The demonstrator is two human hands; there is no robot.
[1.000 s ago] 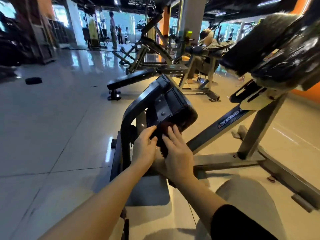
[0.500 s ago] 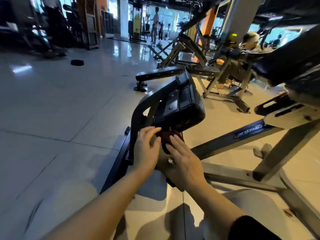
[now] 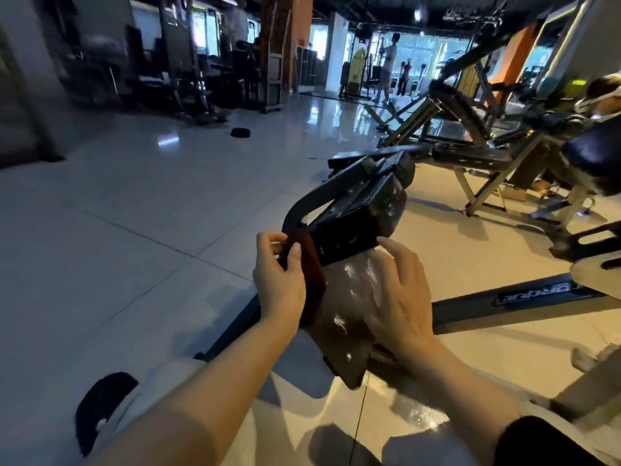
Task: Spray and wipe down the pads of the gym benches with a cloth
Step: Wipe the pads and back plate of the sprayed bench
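A black bench pad (image 3: 349,307) slopes toward me at the centre, its surface wet and shiny. Above it sits a second black pad (image 3: 366,210) on a curved black frame. My left hand (image 3: 279,280) pinches a dark red cloth (image 3: 311,277) against the left edge of the lower pad. My right hand (image 3: 400,294) rests on the right side of that pad with fingers spread and straight. No spray bottle is in view.
A grey frame rail (image 3: 517,301) runs right along the floor. Another bench (image 3: 470,153) and a seated person (image 3: 598,95) are at the right. A black disc (image 3: 240,132) lies on the tiled floor at the back. People stand far back.
The camera has swung left and closer. My hands have moved apart: the left took the cloth to the pad's left edge, the right slid to the right side.
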